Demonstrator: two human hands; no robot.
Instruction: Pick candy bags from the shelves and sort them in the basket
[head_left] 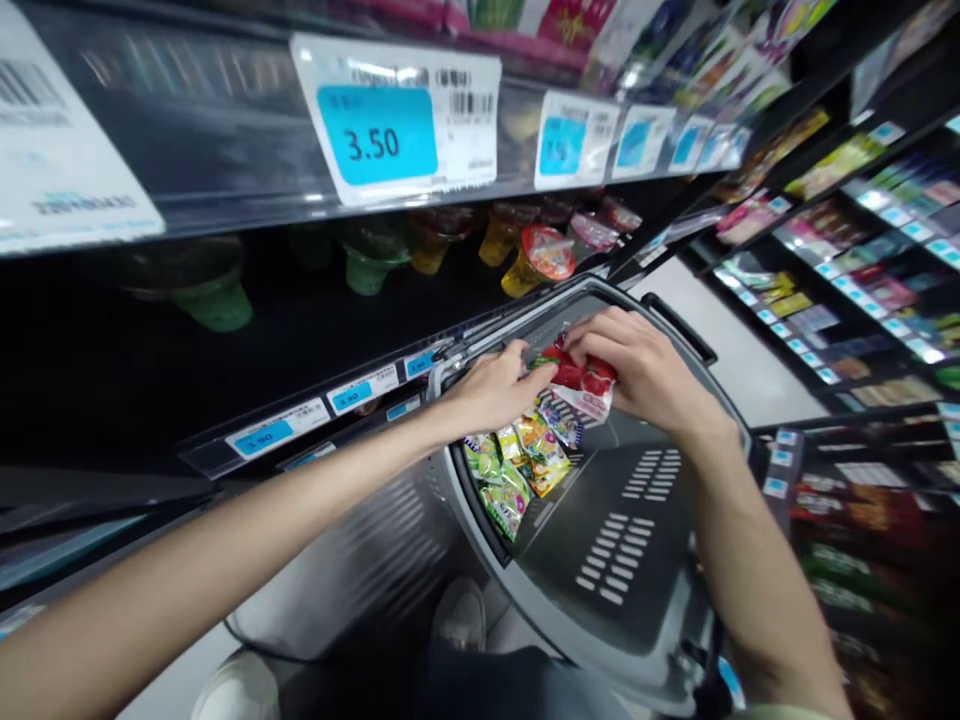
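Clamped shut on a red snack packet (583, 378) with both grips, left hand (491, 392) pinching one end, right hand (649, 372) wrapped over the other. Held right over the grey shopping basket (630, 560), just above a strip of colourful packets (517, 475) inside. Squeezed into a shop aisle, tbh: jelly cups (541, 262) on the shelf (322, 340) behind, 3.50 price tag (379, 135) up top.

The red-and-white snack packet (589, 388) (crinkled, glossy) hangs tilted above the grey basket (660, 620).
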